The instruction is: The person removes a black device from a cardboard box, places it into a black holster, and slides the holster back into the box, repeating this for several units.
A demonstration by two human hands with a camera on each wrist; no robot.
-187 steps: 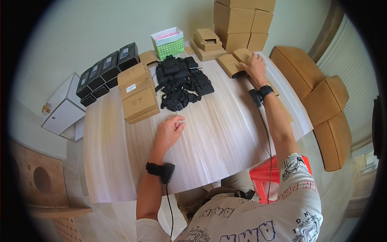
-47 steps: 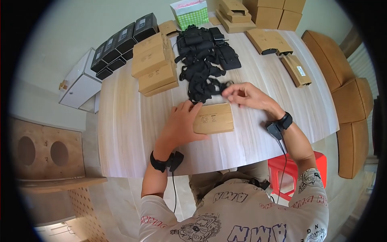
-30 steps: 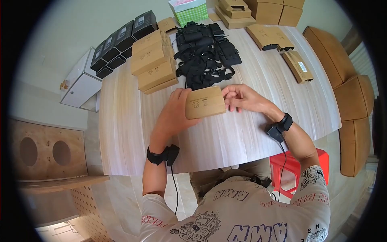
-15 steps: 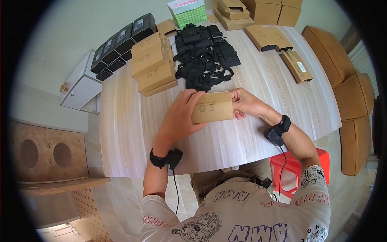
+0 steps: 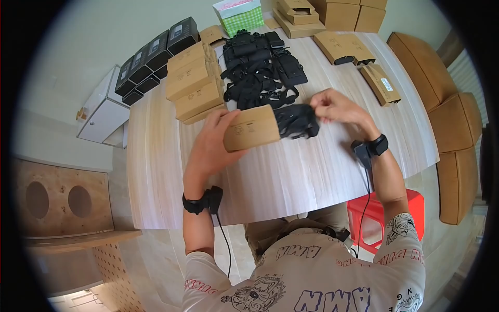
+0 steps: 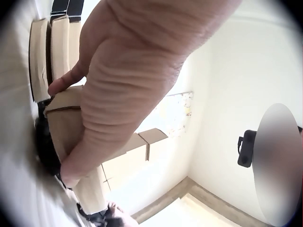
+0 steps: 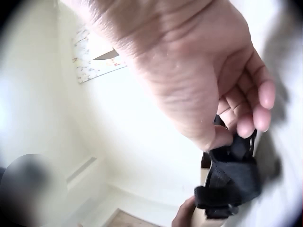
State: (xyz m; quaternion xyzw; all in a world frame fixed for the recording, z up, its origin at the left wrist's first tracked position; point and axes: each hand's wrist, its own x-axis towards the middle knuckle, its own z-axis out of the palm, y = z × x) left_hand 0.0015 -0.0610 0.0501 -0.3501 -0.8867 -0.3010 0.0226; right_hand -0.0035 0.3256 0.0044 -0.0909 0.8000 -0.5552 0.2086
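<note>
My left hand [image 5: 210, 143] grips a small brown cardboard box [image 5: 253, 127] by its left end, over the near middle of the table. Black webbing straps [image 5: 297, 120] stick out of the box's right end. My right hand [image 5: 340, 110] pinches the far end of these straps between thumb and fingers, as the right wrist view shows with the black strap bundle [image 7: 232, 177] below the fingertips. Just beyond the box lies a pile of black straps and harness gear [image 5: 260, 86]. In the left wrist view the thumb and fingers of the left hand [image 6: 118, 94] span the box.
Stacked brown boxes [image 5: 195, 78] and black boxes [image 5: 156, 54] line the left side. A green checked bag [image 5: 239, 18] stands at the back. More flat brown boxes [image 5: 343, 48] and a labelled one [image 5: 380, 86] lie at right. A red stool [image 5: 387, 218] is beneath the table's near edge.
The right hand has gone from the worn pile to the box's end and drawn black straps out to the right. The left hand has lifted the box and shifted it slightly left.
</note>
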